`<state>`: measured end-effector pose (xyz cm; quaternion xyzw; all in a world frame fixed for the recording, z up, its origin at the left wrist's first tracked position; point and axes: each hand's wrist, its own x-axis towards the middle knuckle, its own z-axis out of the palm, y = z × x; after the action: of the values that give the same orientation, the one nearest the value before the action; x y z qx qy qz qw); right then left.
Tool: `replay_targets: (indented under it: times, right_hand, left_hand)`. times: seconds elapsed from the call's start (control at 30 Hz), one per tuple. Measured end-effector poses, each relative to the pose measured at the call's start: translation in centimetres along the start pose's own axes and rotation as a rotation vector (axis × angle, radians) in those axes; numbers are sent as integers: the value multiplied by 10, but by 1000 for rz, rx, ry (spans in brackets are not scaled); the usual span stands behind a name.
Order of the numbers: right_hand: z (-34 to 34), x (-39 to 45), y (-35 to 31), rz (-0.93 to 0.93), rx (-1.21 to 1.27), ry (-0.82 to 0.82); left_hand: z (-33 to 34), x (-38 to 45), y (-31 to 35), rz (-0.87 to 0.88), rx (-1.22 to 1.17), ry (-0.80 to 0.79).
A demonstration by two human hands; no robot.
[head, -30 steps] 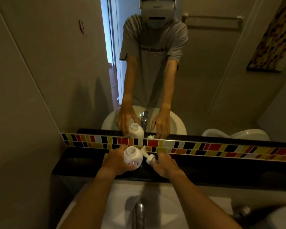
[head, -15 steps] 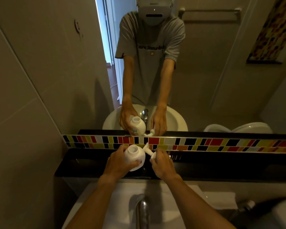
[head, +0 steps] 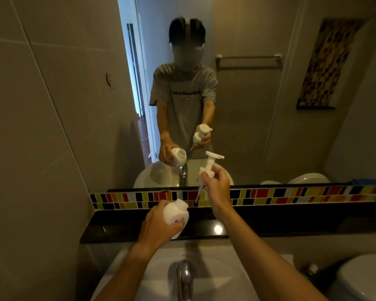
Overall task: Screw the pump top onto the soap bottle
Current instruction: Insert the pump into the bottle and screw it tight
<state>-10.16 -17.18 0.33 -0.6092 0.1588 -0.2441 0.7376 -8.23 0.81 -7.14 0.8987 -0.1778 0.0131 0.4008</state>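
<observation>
My left hand (head: pixel 159 227) grips a squat white soap bottle (head: pixel 175 216), tilted so its open neck points up and to the right, above the black ledge. My right hand (head: pixel 217 187) holds the white pump top (head: pixel 211 164) by its collar, well above and to the right of the bottle. The pump's nozzle head points right at the top, and its thin dip tube (head: pixel 199 193) hangs down and to the left, its tip apart from the bottle's neck. The mirror repeats both hands and both parts.
A black glossy ledge (head: pixel 269 224) runs under a strip of coloured tiles (head: pixel 291 194) and the wall mirror. A white basin (head: pixel 215 263) with a chrome tap (head: pixel 183 276) lies below my arms. A toilet (head: pixel 365 279) stands at the lower right, a tiled wall at the left.
My right hand has lifted the pump top off the ledge, up and to the right, so the dip tube now hangs free. My left hand has tilted the bottle. The camera view has tipped upward.
</observation>
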Motion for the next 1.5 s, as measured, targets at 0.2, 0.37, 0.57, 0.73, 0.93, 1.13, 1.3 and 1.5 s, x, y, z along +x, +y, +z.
replay_targets:
  times: [0.2,0.37,0.57,0.73,0.93,1.13,1.3,1.5]
  right_hand:
    - [-5,-22,-13,-5,147,80]
    - [-7,-39,-7,10,120,47]
    - [-3,-54,-1,55,123,-8]
    - [-10,-61,-5,113,12,-160]
    - [-16,-68,-8,140,16,-164]
    - [-25,-59,-19,197,119,-234]
    - [-37,-51,-26,326,232,-380]
    - [-24,-55,-24,216,-86,-262]
  left_hand:
    - [1,-16,16,43,33,-17]
    - [1,-17,36,114,-98,-8]
    - [4,-20,56,155,-206,28]
    - [5,-18,60,109,-300,62]
    - [7,-18,71,83,-327,82]
    - [1,-17,73,46,-414,-18]
    - [-8,-14,71,27,-452,-122]
    - [-2,-14,74,30,-385,-50]
